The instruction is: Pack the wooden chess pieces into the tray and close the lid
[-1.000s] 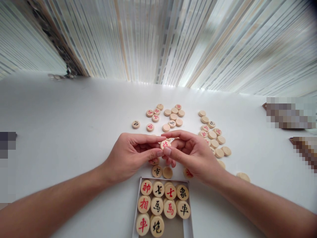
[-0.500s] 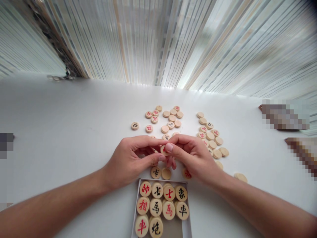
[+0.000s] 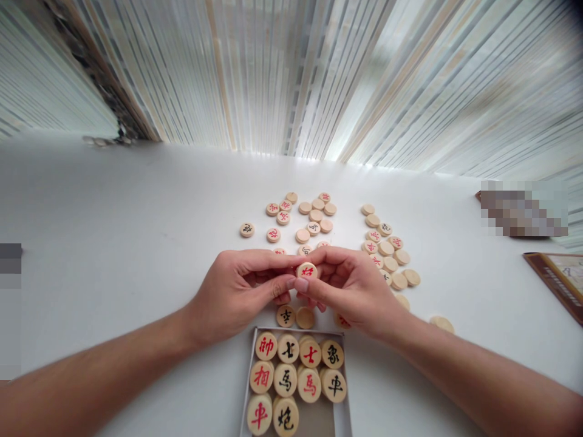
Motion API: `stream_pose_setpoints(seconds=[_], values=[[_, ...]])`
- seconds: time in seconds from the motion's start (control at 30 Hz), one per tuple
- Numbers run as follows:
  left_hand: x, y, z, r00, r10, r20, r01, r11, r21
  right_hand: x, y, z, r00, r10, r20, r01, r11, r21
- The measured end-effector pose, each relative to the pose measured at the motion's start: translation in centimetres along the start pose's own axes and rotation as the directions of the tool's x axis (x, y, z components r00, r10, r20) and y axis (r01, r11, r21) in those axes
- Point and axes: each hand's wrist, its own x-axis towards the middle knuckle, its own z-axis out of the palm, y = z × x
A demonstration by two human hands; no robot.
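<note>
Between the fingertips of both hands is a round wooden Chinese chess piece (image 3: 306,271) with a red character, its face turned up toward me. My left hand (image 3: 248,282) pinches it from the left with thumb and fingers. From the right, my right hand (image 3: 348,282) grips it, the thumb at its lower edge. Just below the hands stands an open box (image 3: 249,382) with rows of pieces lying face up, red and black. Its lower right corner shows bare bottom. A black-marked piece (image 3: 286,315) and a blank-faced piece (image 3: 305,317) lie between box and hands.
Many loose pieces lie beyond the hands, with a cluster (image 3: 387,247) to the right and a single black-marked piece (image 3: 247,229) at left. A brown-edged card or box (image 3: 553,279) lies far right. A striped string curtain (image 3: 273,79) hangs along the white table's (image 3: 150,243) back edge.
The held piece has been turned so its red character shows more fully, and my right thumb has slid down to its lower edge. Both hands stay in nearly the same place.
</note>
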Motion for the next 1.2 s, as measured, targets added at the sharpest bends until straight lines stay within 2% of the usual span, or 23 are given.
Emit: stream_pose_setpoints(seconds=[0.13, 0.27, 0.43, 0.63, 0.73, 0.9, 1.07, 1.2], values=[[-0.1, -0.1, -0.1, 0.998, 0.045, 0.033, -0.048, 0.996, 0.081, -0.1, 0.2, 0.0, 0.999, 0.007, -0.041, -0.007, 1.0, -0.009], [-0.3, -0.3, -0.1, 0.998, 0.036, 0.046, -0.039, 0.997, 0.061, -0.3, 0.3, 0.1, 0.997, -0.023, -0.069, 0.017, 0.996, -0.085], [-0.4, -0.4, -0.1, 0.998, 0.038, 0.044, -0.038, 0.999, -0.003, -0.3, 0.3, 0.2, 0.995, -0.09, -0.04, 0.084, 0.988, -0.126], [-0.3, -0.4, 0.0, 1.0, -0.015, 0.018, 0.016, 0.999, -0.049, -0.5, 0.5, 0.0, 0.989, -0.146, 0.027, 0.148, 0.968, -0.203], [-0.2, -0.4, 0.1, 0.999, -0.037, -0.016, 0.035, 0.996, -0.079, -0.7, 0.8, -0.1, 0.978, -0.203, 0.047, 0.208, 0.927, -0.311], [-0.1, -0.5, 0.1, 0.996, -0.03, -0.081, 0.024, 0.997, -0.075, -0.9, 1.2, -0.1, 0.94, -0.331, 0.082, 0.328, 0.812, -0.483], [-0.1, -0.5, 0.1, 0.995, 0.032, -0.096, -0.035, 0.999, -0.029, -0.8, 1.5, -0.2, 0.917, -0.394, 0.062, 0.361, 0.754, -0.549], [-0.1, -0.5, 0.1, 0.993, 0.058, -0.104, -0.058, 0.998, 0.001, -0.8, 1.9, -0.4, 0.902, -0.431, 0.036, 0.376, 0.739, -0.559]])
